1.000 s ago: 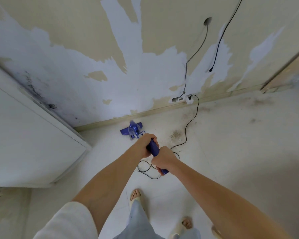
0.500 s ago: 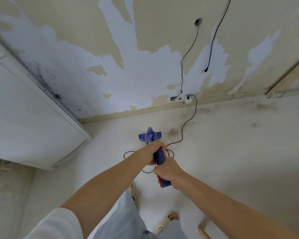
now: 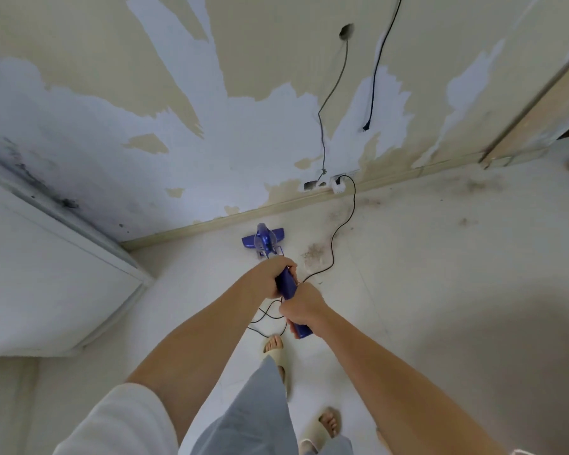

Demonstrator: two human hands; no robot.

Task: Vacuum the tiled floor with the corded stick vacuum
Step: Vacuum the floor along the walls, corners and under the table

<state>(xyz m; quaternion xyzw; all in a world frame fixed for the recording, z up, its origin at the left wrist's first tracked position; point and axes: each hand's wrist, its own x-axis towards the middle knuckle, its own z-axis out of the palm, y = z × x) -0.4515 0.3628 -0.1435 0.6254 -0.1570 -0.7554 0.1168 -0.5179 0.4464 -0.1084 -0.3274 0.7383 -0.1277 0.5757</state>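
Note:
A blue corded stick vacuum point(image 3: 264, 242) stands on the pale tiled floor point(image 3: 424, 290), its head close to the skirting board. My left hand point(image 3: 271, 277) grips the upper part of the blue handle. My right hand point(image 3: 301, 307) grips the handle's lower end, just behind the left. The black cord point(image 3: 337, 231) runs from the handle in loops over the floor and up to a white socket point(image 3: 337, 187) low on the wall. A patch of dust point(image 3: 312, 252) lies right of the vacuum head.
A white cabinet point(image 3: 46, 284) stands at the left against the peeling wall. More dirt marks point(image 3: 470, 188) lie along the skirting at the right. A door frame point(image 3: 532, 126) rises at the far right. My sandalled feet point(image 3: 275, 348) stand below the handle, near cord loops.
The vacuum head has been pushed forward to the skirting board again after being drawn back and right. My feet have shifted forward. Both hands keep their grip on the handle.

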